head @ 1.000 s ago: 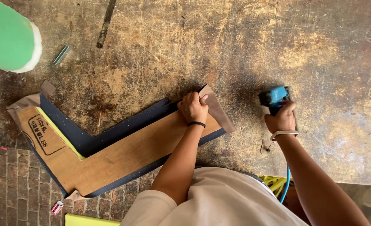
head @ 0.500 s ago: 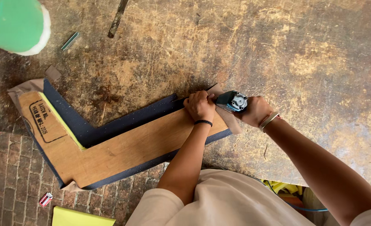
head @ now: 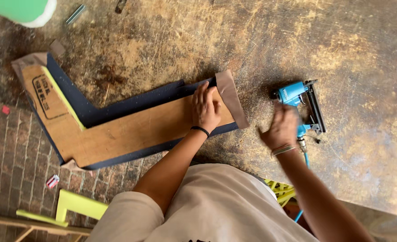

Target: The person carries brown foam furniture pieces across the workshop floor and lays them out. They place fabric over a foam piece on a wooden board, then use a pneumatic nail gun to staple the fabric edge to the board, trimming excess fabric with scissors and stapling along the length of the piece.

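The person bends over a worn, dusty work surface (head: 297, 40), and flat on it lies an L-shaped wooden board (head: 131, 132) wrapped underneath in dark navy fabric (head: 131, 104) that shows as a border along its edges. The left hand (head: 206, 109) lies palm down on the right-hand end of the board, fingers stretched out flat and close together, pressing rather than gripping, with the fingertips reaching the fabric edge; a dark band sits on that wrist. Just beyond the fingers a brown paper flap (head: 232, 96) sticks out past the board's end. The right hand (head: 281, 127) is off to the right, well apart from the board and blurred; it hovers beside a blue pneumatic stapler (head: 302, 104) that lies on the surface, and I cannot tell whether the fingers are touching its handle or are merely close, though they look loosely curled and not closed around anything. A blue air hose (head: 305, 179) runs from the tool down past the forearm. At the board's far left end there is a strip of yellow-green foam (head: 64, 96) along one edge. A pale green cylinder (head: 23, 10) shows at the top left corner, and a yellow-green frame piece (head: 79, 204) lies on the brick floor (head: 10, 157) below
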